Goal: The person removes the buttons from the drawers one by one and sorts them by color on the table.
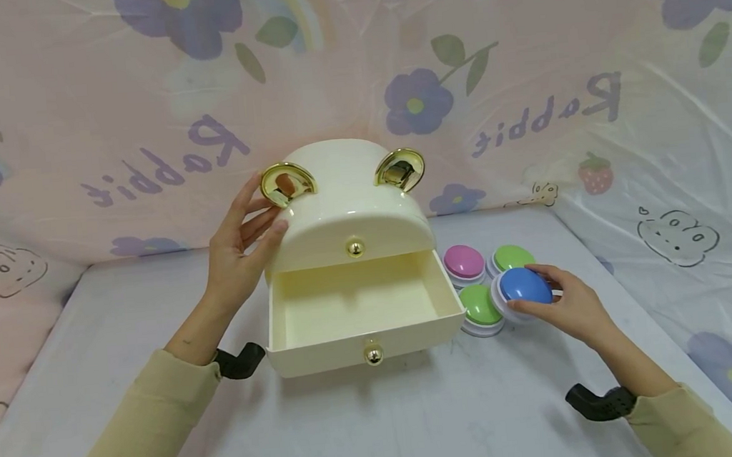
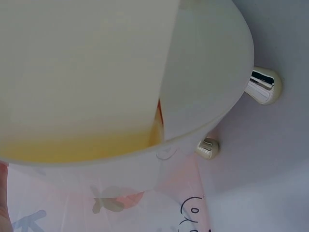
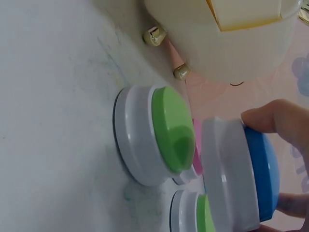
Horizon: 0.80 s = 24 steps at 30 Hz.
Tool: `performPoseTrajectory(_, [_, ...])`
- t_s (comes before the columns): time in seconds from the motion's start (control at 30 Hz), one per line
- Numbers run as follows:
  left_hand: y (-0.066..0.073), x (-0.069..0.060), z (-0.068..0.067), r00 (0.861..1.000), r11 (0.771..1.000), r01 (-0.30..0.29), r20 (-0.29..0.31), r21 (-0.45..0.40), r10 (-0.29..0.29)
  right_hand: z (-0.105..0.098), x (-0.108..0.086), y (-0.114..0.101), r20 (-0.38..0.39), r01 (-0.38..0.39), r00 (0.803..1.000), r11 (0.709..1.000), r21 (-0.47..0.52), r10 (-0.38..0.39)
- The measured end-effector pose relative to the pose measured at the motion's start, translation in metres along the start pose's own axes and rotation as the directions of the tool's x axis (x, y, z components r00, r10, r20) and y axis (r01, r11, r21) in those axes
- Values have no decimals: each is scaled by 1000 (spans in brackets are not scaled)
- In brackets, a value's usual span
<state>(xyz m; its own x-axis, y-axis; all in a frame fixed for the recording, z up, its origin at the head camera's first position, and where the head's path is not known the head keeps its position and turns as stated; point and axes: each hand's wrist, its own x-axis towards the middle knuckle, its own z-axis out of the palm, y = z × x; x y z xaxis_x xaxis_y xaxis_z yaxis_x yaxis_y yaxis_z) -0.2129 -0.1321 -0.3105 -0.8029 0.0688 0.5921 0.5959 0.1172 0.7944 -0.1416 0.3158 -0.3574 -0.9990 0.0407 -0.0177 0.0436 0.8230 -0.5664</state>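
Note:
A cream drawer box (image 1: 352, 222) with gold ears stands mid-table, its lower drawer (image 1: 376, 360) pulled out and bare inside. My left hand (image 1: 238, 246) rests against the box's left side, fingers reaching up by the left ear. To the right of the box, my right hand (image 1: 568, 302) grips a blue push button (image 1: 524, 286) with a white base by its edges. In the right wrist view that blue button (image 3: 265, 174) is raised off the table, thumb on its rim. Near it sit a green button (image 1: 479, 306), a pink button (image 1: 463, 262) and another green button (image 1: 513, 256).
The white table (image 1: 420, 425) runs up to a printed cloth backdrop (image 1: 341, 80) with flowers. Short gold feet (image 2: 263, 87) lift the box off the table. The open drawer juts toward the front, with a gold knob (image 1: 373, 355) on its face.

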Motion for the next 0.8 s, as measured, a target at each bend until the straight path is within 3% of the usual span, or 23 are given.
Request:
performPoseTrajectory(0.27, [0, -1, 0, 1000, 1000, -6, -2, 12, 6, 0, 1, 13, -20, -39, 999, 999, -7, 38])
performPoseTrajectory(0.8, [-1, 0, 1, 1000, 999, -28, -3, 26, 28, 1, -2, 40, 15, -100, 995, 995, -24, 100])
